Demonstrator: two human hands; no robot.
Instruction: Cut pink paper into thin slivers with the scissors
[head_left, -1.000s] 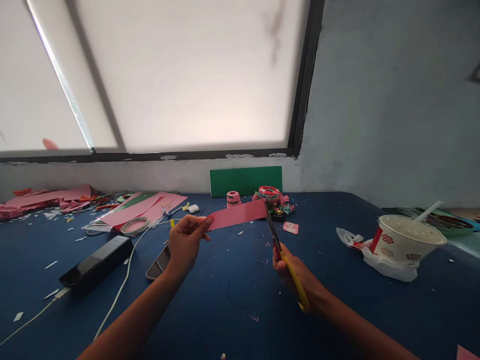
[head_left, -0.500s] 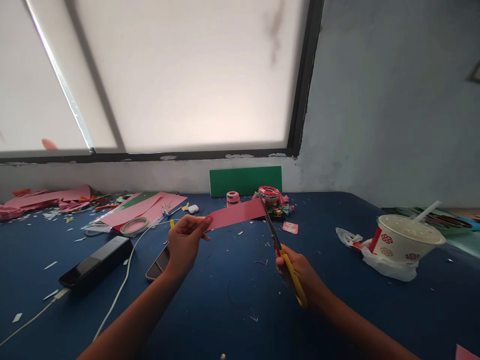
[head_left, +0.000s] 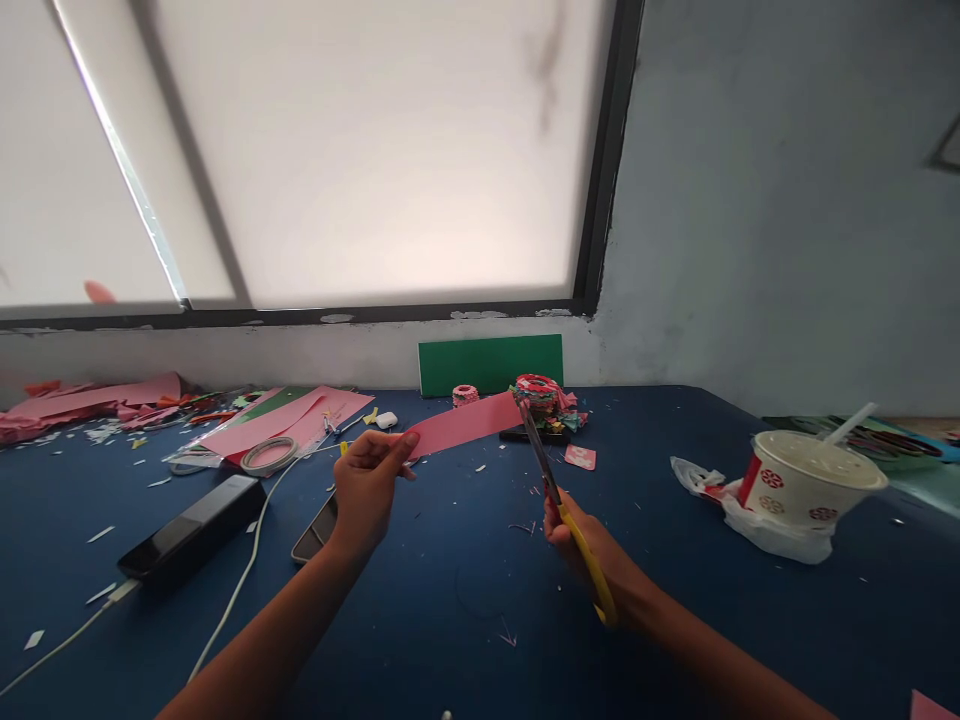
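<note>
Above the blue table, my left hand pinches the near end of a pink paper strip between thumb and fingers. The strip slants up to the right. My right hand is wrapped round the yellow handles of a pair of scissors. Their dark blades point up and left, with the tips at the strip's right end. Whether the blades are apart is hard to make out. Behind the strip stand a small pink paper roll and a stack of colourful fringed paper pieces.
A black power bank with a white cable and a phone lie left. Farther back are pink sheets, a tape roll and scraps. A lidded cup with a straw stands right. A green board leans against the wall.
The scissors and my right hand have shifted slightly left along the strip's end. The strip's right end looks a little shorter and higher. My left hand has barely moved.
</note>
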